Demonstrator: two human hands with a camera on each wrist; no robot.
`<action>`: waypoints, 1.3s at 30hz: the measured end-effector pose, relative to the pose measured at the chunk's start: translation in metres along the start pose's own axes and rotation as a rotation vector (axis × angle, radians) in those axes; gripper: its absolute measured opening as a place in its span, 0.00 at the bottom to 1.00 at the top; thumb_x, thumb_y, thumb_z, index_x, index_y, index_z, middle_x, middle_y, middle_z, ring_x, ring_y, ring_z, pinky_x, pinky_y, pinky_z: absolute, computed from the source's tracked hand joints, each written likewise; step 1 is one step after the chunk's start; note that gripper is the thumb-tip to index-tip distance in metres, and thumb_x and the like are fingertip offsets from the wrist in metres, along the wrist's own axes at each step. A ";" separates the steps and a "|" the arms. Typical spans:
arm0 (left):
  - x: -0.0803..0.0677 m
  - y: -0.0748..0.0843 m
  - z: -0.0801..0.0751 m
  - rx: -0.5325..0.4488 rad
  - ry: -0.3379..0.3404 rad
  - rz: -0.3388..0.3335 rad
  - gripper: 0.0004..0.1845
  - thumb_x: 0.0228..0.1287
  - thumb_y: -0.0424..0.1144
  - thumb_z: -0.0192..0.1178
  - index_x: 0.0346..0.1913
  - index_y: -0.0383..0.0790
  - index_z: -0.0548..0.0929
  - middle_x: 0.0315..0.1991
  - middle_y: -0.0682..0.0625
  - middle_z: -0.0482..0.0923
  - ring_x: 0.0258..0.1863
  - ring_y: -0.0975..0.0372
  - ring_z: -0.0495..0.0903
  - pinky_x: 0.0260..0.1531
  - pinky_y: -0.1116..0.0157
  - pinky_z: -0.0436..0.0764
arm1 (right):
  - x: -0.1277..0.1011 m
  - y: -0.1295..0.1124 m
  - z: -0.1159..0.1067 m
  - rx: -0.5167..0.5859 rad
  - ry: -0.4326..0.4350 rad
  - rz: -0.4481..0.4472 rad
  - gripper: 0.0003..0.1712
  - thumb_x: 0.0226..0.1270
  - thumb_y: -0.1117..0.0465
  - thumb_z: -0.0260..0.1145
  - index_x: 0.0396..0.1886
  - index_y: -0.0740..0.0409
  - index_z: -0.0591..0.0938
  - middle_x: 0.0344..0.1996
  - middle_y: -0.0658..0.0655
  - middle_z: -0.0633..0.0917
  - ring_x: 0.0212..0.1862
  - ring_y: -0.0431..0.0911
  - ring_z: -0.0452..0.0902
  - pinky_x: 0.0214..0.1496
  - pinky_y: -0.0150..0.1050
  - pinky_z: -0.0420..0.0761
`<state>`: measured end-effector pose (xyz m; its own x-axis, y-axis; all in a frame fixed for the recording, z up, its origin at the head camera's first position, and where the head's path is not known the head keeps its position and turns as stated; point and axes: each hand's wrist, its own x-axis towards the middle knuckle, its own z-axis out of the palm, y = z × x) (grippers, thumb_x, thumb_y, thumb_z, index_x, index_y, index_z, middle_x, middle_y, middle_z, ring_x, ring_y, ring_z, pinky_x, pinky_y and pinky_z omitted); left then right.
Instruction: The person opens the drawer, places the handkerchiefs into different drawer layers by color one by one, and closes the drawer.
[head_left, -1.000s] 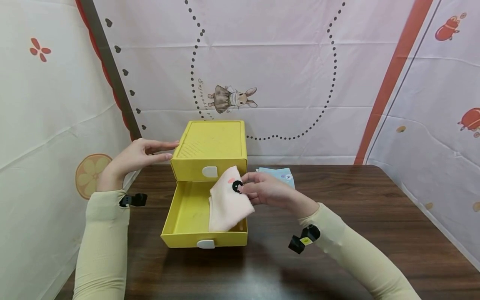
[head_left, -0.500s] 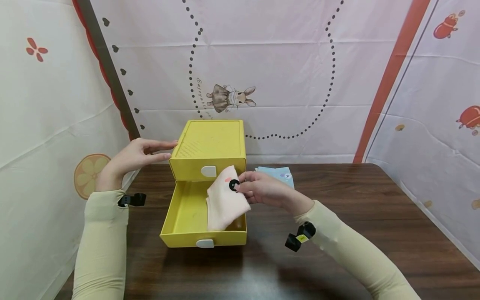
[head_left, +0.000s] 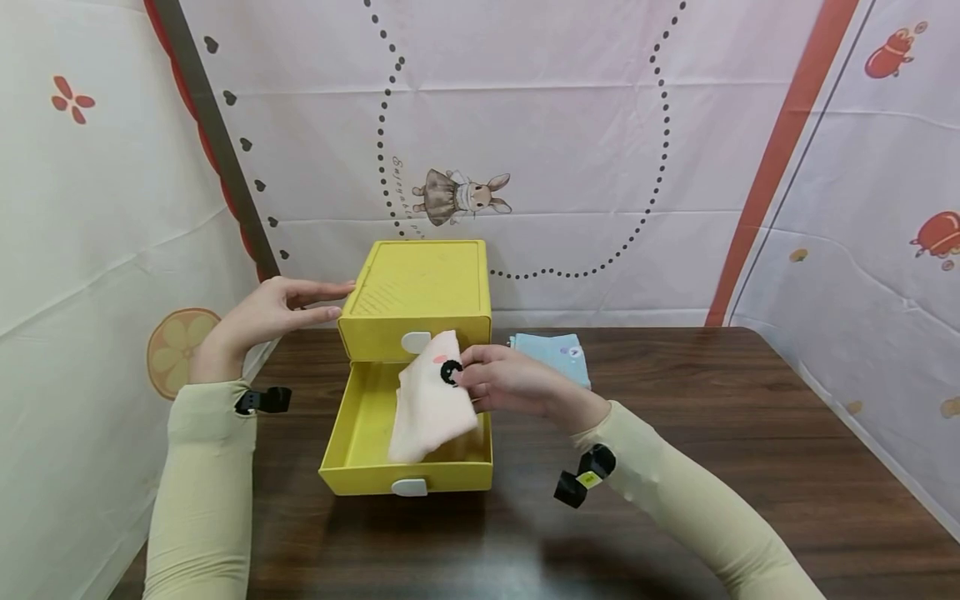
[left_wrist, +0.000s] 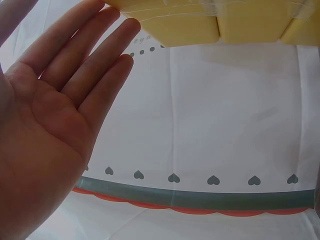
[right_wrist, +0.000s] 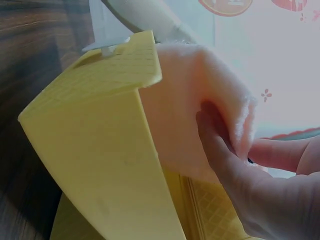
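Note:
A folded pale pink towel [head_left: 429,408] with a black embroidered eye hangs over the pulled-out lower drawer [head_left: 371,425] of a yellow two-drawer box [head_left: 423,279]. My right hand [head_left: 517,382] pinches the towel's right edge; in the right wrist view the thumb and fingers close on the fluffy pink cloth [right_wrist: 175,105], just above the drawer wall [right_wrist: 95,160]. My left hand [head_left: 266,315] has its fingers straight, fingertips at the upper left side of the box. In the left wrist view that hand [left_wrist: 55,110] shows its open palm, fingertips by the yellow box side [left_wrist: 170,22].
A folded light blue towel [head_left: 555,354] lies on the dark wooden table [head_left: 675,467] behind my right hand. The upper drawer with its white handle [head_left: 416,342] is shut. Printed cloth [head_left: 570,150] hangs at the back and both sides.
My right hand has moved left, carrying the pink towel further over the lower drawer. The left hand stays at the side of the box.

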<state>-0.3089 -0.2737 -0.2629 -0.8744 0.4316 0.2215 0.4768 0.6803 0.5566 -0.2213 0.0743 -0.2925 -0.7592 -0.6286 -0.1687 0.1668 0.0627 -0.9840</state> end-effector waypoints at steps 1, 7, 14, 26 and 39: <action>0.000 0.000 0.000 0.000 0.000 -0.001 0.23 0.62 0.53 0.62 0.60 0.63 0.77 0.61 0.61 0.75 0.59 0.64 0.73 0.46 0.76 0.73 | 0.001 0.001 0.001 0.000 -0.002 0.003 0.08 0.71 0.69 0.49 0.48 0.66 0.67 0.41 0.55 0.75 0.40 0.44 0.76 0.44 0.39 0.78; 0.000 0.000 0.000 -0.003 0.004 -0.001 0.23 0.61 0.53 0.62 0.61 0.63 0.77 0.61 0.60 0.75 0.59 0.64 0.73 0.46 0.74 0.74 | 0.006 0.004 0.003 -0.011 -0.022 0.033 0.08 0.71 0.69 0.49 0.47 0.65 0.67 0.39 0.55 0.76 0.38 0.43 0.77 0.43 0.40 0.79; 0.000 0.000 0.001 -0.007 0.004 -0.003 0.23 0.61 0.54 0.62 0.60 0.63 0.77 0.60 0.60 0.75 0.59 0.66 0.74 0.46 0.75 0.74 | 0.005 0.003 0.000 -0.211 0.045 0.063 0.14 0.69 0.65 0.57 0.51 0.68 0.72 0.42 0.59 0.81 0.40 0.46 0.81 0.45 0.43 0.82; 0.002 -0.001 0.001 -0.001 0.007 -0.007 0.23 0.61 0.53 0.63 0.60 0.63 0.77 0.61 0.60 0.75 0.60 0.62 0.74 0.47 0.72 0.74 | 0.001 0.001 -0.005 -0.468 0.168 0.100 0.11 0.60 0.63 0.68 0.40 0.66 0.83 0.32 0.59 0.88 0.28 0.48 0.86 0.32 0.42 0.84; 0.001 0.000 0.001 -0.006 -0.001 -0.001 0.23 0.61 0.52 0.63 0.61 0.62 0.77 0.61 0.59 0.75 0.61 0.60 0.73 0.51 0.59 0.75 | 0.000 -0.005 -0.003 -0.562 0.181 0.081 0.08 0.57 0.61 0.71 0.32 0.61 0.87 0.24 0.57 0.88 0.29 0.51 0.86 0.30 0.39 0.84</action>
<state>-0.3095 -0.2728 -0.2634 -0.8748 0.4314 0.2206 0.4756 0.6773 0.5613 -0.2242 0.0761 -0.2880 -0.8612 -0.4660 -0.2031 -0.0927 0.5368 -0.8386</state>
